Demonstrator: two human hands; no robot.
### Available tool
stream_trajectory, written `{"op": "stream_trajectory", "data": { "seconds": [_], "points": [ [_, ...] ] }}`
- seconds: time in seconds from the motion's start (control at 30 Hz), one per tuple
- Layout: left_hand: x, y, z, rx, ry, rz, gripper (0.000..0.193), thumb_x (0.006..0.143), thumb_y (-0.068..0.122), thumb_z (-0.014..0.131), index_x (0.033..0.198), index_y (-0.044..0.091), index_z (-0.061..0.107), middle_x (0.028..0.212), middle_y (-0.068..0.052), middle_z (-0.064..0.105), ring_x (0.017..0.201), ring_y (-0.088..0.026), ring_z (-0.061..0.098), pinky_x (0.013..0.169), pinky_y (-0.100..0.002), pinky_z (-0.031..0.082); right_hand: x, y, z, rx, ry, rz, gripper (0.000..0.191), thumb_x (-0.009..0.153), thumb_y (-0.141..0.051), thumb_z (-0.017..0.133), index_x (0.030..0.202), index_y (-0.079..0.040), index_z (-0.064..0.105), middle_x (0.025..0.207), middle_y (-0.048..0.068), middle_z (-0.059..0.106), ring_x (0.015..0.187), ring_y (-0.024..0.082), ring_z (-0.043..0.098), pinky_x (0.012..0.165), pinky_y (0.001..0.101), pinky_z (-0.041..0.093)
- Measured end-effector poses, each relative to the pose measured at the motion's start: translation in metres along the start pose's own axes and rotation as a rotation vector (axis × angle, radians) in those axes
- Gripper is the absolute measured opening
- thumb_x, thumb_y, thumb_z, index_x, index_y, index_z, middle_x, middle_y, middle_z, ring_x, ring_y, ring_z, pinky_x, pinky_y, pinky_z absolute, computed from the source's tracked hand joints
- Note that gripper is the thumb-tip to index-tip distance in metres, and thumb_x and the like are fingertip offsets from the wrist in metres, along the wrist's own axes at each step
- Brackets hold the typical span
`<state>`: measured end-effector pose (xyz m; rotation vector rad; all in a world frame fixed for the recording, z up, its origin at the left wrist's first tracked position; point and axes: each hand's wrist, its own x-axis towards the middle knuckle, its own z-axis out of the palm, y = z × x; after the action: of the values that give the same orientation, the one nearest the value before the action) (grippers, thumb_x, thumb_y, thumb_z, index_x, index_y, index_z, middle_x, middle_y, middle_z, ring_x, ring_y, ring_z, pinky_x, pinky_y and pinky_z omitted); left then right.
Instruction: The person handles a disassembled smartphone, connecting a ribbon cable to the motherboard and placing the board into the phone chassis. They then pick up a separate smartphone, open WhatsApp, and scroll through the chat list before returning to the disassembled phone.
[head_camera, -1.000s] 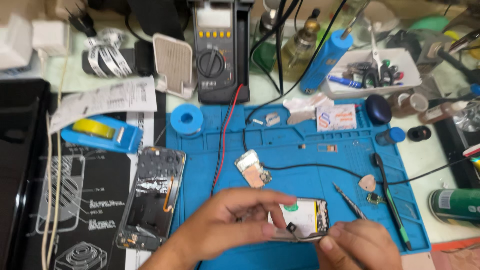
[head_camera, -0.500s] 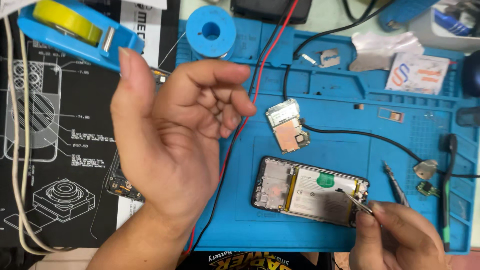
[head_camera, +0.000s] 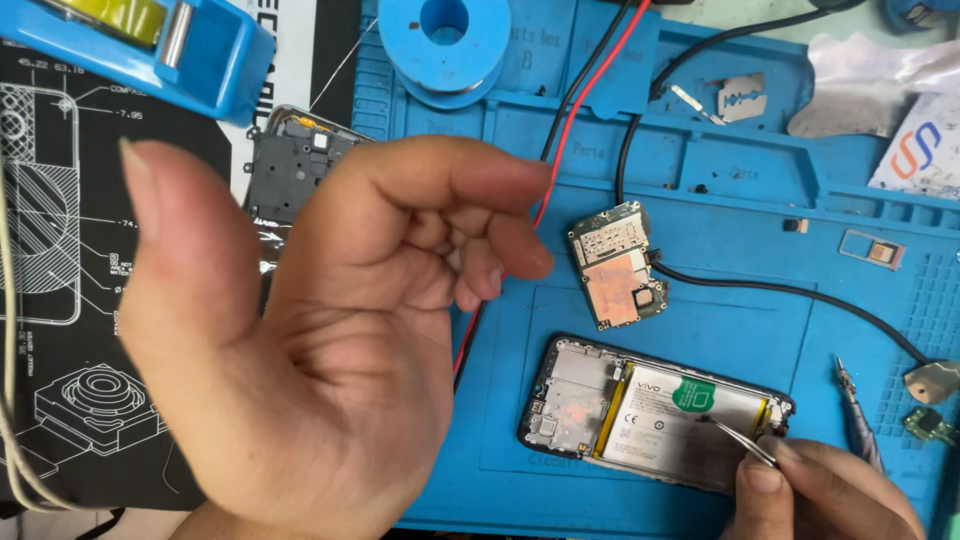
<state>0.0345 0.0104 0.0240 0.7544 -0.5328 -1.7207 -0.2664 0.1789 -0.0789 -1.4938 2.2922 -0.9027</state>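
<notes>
My left hand (head_camera: 320, 340) is raised palm up above the left part of the blue work mat (head_camera: 760, 190), fingers loosely curled, thumb out, nothing seen in it. My right hand (head_camera: 825, 490) at the bottom right pinches metal tweezers (head_camera: 738, 442). Their tip rests on the white battery of an opened phone (head_camera: 600, 400) that lies flat on the mat. A small circuit board (head_camera: 618, 265) lies just above the phone, with a black cable (head_camera: 790, 292) running from it.
A phone back frame (head_camera: 295, 160) shows partly behind my left hand. A blue tape dispenser (head_camera: 150, 40) and blue spool (head_camera: 445, 40) sit at the top. Red wire (head_camera: 590, 110), razor blade (head_camera: 740, 100), card tray (head_camera: 872, 250), a thin pointed tool (head_camera: 858, 415) and small parts (head_camera: 930, 400) lie around.
The view has moved closer. My left hand lifted off the phone, opened palm up, and its fingers have now curled in. My right hand stays at the phone's right end with the tweezers.
</notes>
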Motion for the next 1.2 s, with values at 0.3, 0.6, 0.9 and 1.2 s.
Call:
{"op": "stream_trajectory", "data": {
  "seconds": [0.3, 0.6, 0.9, 1.2],
  "points": [
    [-0.006, -0.005, 0.001, 0.057, 0.09, -0.025, 0.119, 0.1, 0.073, 0.001, 0.123, -0.023, 0.067, 0.106, -0.024, 0.062, 0.096, -0.029, 0.052, 0.097, -0.037, 0.037, 0.008, 0.007, -0.007, -0.07, -0.073, 0.07, 0.018, 0.098, -0.012, 0.073, 0.099, 0.004, 0.066, 0.088, 0.019, 0.07, 0.072, 0.02, 0.071, 0.068, 0.0315, 0.06],
    [0.022, -0.043, -0.049, 0.456, -0.099, 0.339, 0.088, 0.098, 0.073, 0.059, 0.123, -0.011, 0.054, 0.099, -0.025, 0.063, 0.083, -0.024, 0.059, 0.081, -0.034, 0.048, 0.041, -0.005, -0.001, 1.385, -0.204, -0.067, 0.019, 0.102, -0.012, 0.068, 0.115, 0.0, 0.061, 0.095, 0.018, 0.062, 0.08, 0.021, 0.055, 0.073, 0.0363, 0.043],
    [0.043, -0.077, -0.114, 0.392, -0.213, 0.263, 0.063, 0.108, 0.051, 0.056, 0.13, -0.007, 0.052, 0.102, -0.025, 0.068, 0.076, -0.019, 0.057, 0.075, -0.033, 0.049, 0.056, -0.04, -0.034, 1.968, -0.508, 0.175, 0.02, 0.101, -0.023, 0.066, 0.103, -0.008, 0.052, 0.089, 0.004, 0.048, 0.073, 0.011, 0.046, 0.068, 0.0257, 0.038],
    [0.04, -0.081, -0.101, 0.435, -0.122, 0.291, 0.061, 0.115, 0.05, 0.05, 0.127, -0.009, 0.051, 0.101, -0.024, 0.067, 0.076, -0.017, 0.053, 0.071, -0.03, 0.043, 0.047, -0.064, -0.044, 2.063, -0.574, 0.145, 0.022, 0.106, -0.025, 0.057, 0.097, -0.008, 0.047, 0.082, 0.001, 0.045, 0.063, 0.008, 0.04, 0.058, 0.0226, 0.033]
  ]
}}
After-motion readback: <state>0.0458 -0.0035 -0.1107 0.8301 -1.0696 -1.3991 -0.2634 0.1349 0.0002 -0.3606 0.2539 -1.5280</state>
